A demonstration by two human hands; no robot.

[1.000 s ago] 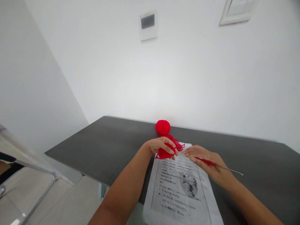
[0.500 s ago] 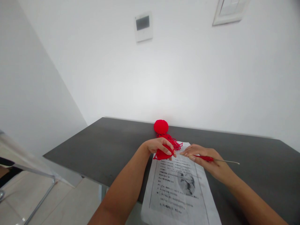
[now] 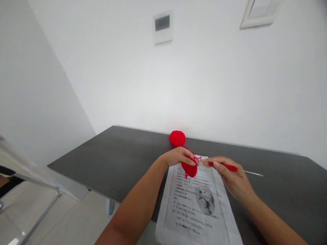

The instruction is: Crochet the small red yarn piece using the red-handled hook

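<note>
Between the thumb and fingers of my left hand (image 3: pixel 180 157) is a small red crochet piece (image 3: pixel 190 167), hanging over the top of a printed sheet. My right hand (image 3: pixel 227 173) grips a crochet hook (image 3: pixel 232 167) by its red handle. One metal end of the hook points left at the edge of the piece; the other sticks out to the right past my hand. Whether the tip sits inside a stitch is too small to tell. Behind my left hand, loose red yarn (image 3: pixel 198 158) lies in loops, partly hidden, and a red yarn ball (image 3: pixel 177 138) rests against the wall.
The printed sheet (image 3: pixel 189 211) with a dark round picture lies on a dark grey table (image 3: pixel 122 160), hanging over its front edge. A white wall (image 3: pixel 122 75) with a wall panel (image 3: pixel 162 27) rises behind. A metal-legged chair (image 3: pixel 43 217) stands at lower left.
The crochet piece has turned in my left hand and now hangs lower, its flat side showing. My right hand still grips the hook, with its fingers shifted slightly. The view has moved a little.
</note>
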